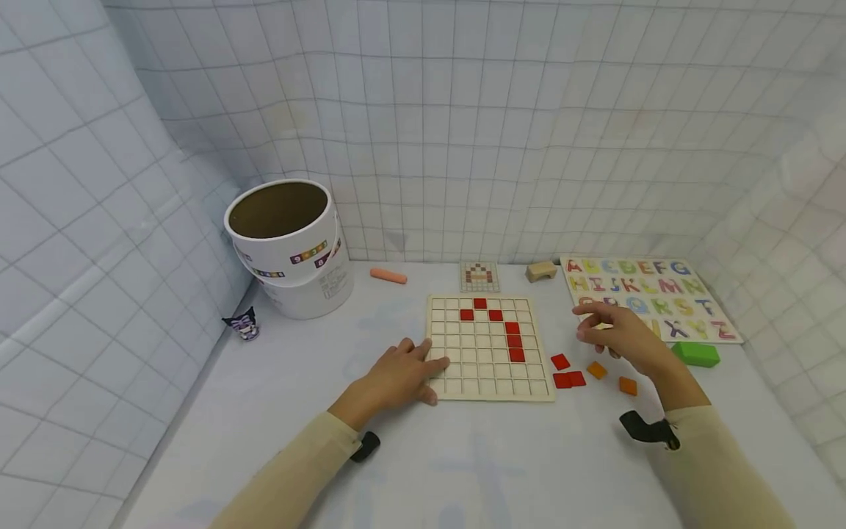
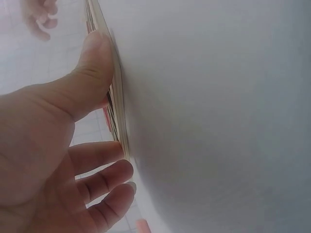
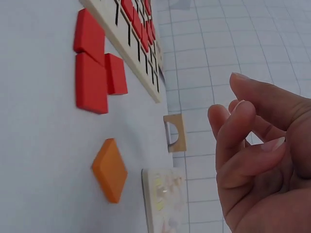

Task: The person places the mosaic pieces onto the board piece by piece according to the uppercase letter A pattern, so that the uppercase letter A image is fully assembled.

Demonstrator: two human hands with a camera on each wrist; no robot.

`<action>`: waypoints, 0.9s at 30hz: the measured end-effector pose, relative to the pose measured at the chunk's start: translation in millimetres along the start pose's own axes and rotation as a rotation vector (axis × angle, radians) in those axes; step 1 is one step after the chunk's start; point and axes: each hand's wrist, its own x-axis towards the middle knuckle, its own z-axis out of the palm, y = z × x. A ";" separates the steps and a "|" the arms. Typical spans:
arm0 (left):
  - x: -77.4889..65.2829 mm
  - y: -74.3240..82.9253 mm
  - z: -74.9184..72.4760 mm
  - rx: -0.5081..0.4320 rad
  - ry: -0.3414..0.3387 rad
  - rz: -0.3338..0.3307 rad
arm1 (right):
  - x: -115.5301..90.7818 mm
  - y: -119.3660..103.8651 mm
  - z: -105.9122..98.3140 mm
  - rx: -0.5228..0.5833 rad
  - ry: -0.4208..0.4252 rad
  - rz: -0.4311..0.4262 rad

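Observation:
A pale wooden grid board (image 1: pixel 463 371) lies on the table, with several red square tiles (image 1: pixel 513 341) set in its cells. My left hand (image 1: pixel 396 375) rests at the board's left edge, its thumb and fingers touching the rim and the near corner. In the left wrist view, the thumb (image 2: pixel 95 63) presses along the board's side. My right hand (image 1: pixel 624 336) hovers right of the board with loosely bent fingers and nothing between them. Below it lie three loose red tiles (image 3: pixel 91 83) and two orange tiles (image 3: pixel 110 170), one of them just outside the right wrist view.
A small pattern card (image 1: pixel 479 277) and a wooden arch block (image 1: pixel 541 271) stand behind the board. An alphabet puzzle (image 1: pixel 651 294) and green block (image 1: pixel 697 354) lie at right. Leftward are a white bucket (image 1: pixel 307 283), a small figurine (image 1: pixel 244 325) and an orange-pink stick (image 1: pixel 388 275).

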 end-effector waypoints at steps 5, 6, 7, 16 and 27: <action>0.1 0.4 -1.2 0.004 0.013 -0.002 | -10.1 15.1 5.7 0.004 -0.009 0.028; 0.0 0.4 -1.5 0.006 0.009 -0.006 | -10.0 16.7 8.3 -0.008 -0.017 0.027; -0.1 0.3 -1.6 0.009 0.006 -0.009 | -9.2 17.9 11.5 -0.019 -0.027 0.025; 0.0 -1.2 -0.3 0.016 0.006 -0.006 | 0.3 8.0 43.6 -0.161 -0.018 0.091; 0.6 -1.2 1.0 0.016 0.005 -0.007 | 4.4 2.4 60.0 -0.333 0.030 0.151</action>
